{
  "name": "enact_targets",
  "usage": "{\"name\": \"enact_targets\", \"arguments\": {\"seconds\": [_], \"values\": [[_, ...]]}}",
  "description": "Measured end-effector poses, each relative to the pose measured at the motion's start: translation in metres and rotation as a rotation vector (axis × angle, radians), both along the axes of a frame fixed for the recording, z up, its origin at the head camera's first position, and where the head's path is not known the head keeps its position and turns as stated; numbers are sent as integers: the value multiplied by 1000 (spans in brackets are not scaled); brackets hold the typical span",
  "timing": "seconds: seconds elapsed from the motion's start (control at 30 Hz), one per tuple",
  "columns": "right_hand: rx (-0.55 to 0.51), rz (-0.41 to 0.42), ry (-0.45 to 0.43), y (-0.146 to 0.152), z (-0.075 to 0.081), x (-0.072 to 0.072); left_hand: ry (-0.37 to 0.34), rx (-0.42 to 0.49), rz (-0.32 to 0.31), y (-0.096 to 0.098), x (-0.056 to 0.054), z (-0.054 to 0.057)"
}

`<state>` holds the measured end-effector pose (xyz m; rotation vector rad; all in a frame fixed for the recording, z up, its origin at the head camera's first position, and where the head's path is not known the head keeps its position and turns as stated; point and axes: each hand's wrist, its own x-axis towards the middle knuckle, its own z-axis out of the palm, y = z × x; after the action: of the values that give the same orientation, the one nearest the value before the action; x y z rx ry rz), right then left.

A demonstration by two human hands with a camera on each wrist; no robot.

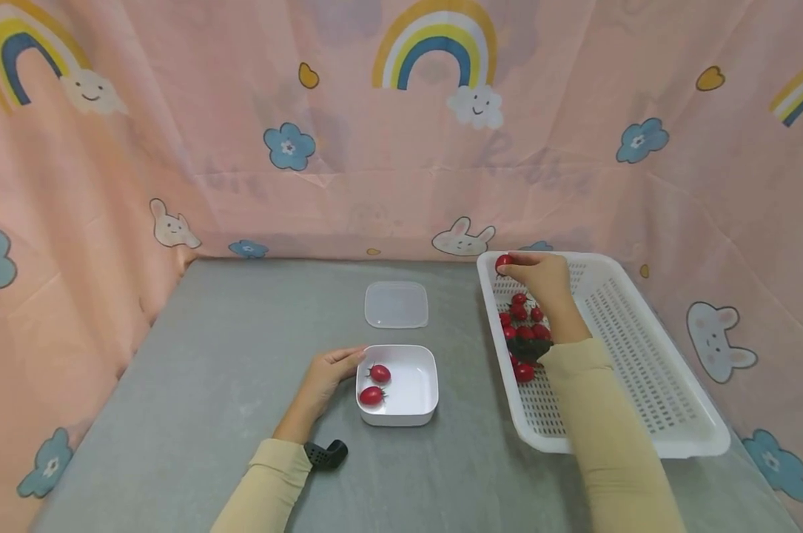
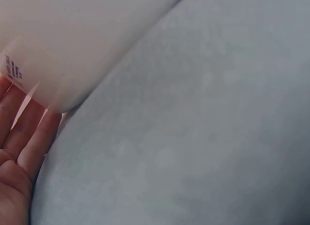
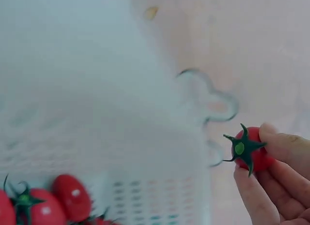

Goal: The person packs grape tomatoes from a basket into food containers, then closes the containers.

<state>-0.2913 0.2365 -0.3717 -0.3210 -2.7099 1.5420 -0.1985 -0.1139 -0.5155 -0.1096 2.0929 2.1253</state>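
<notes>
My right hand [image 1: 545, 281] pinches a red cherry tomato [image 3: 253, 150] between thumb and fingers, over the far left corner of a white plastic basket [image 1: 674, 370]. In the right wrist view its green star-shaped stem faces the camera. Below that hand, several more cherry tomatoes [image 1: 524, 372] lie along the basket's left side, partly hidden by the wrist strap and arm. My left hand [image 1: 328, 376] touches the left side of a small white square box [image 1: 411, 389]; in the left wrist view its fingers [image 2: 41, 138] rest against the box wall, mostly straight. Two cherry tomatoes [image 1: 372, 396] lie inside the box.
A translucent square lid [image 1: 396, 304] lies flat on the grey table [image 1: 241, 333] behind the box. The basket stands on the right, its far end near the pink printed curtain [image 1: 348, 200] that closes off the back and sides.
</notes>
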Motion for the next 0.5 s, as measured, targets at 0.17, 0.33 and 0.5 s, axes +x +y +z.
{"name": "enact_targets", "arguments": {"seconds": [0.17, 0.33, 0.5], "values": [[-42, 14, 41, -8, 18, 15, 6, 11, 1, 0, -1, 1], [-91, 12, 71, -20, 30, 32, 6, 7, 2, 0, 0, 2], [-124, 56, 124, -35, 36, 48, 6, -13, -1, 0, 1, 2]]}}
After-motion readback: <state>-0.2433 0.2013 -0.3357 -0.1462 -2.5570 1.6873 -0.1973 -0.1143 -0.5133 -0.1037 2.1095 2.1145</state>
